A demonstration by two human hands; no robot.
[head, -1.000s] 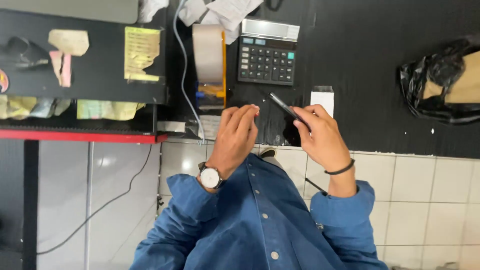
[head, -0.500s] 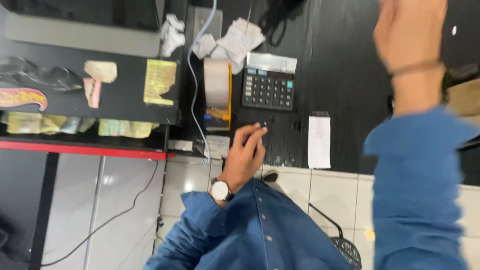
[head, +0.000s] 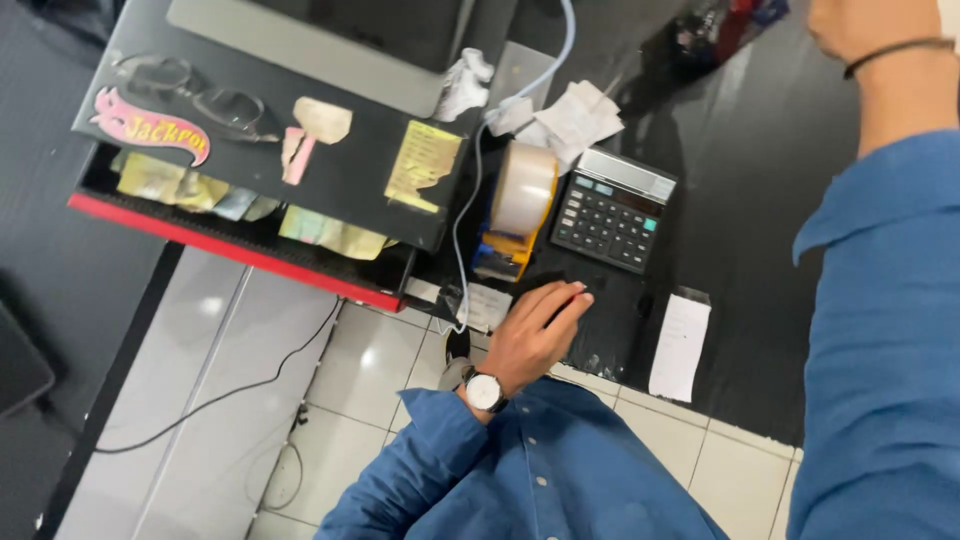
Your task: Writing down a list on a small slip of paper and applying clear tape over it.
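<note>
My left hand, with a white-faced wristwatch on it, lies flat on the front edge of the black counter, fingers stretched out and holding nothing. It rests just below a black calculator and right of a tape dispenser with a roll of brown tape. A white paper slip lies to its right. My right arm in a blue sleeve reaches up at the far right. Only the heel of my right hand and a black wristband show; the fingers are cut off by the frame.
A black cash drawer with banknotes under it stands at the left, with glasses and stickers on top. Crumpled papers and a white cable lie behind the tape. White tiled floor lies below the counter.
My right hand, which held a thin dark object near my left hand a second ago, has lifted up and away to the top right. My left hand stays on the counter edge.
</note>
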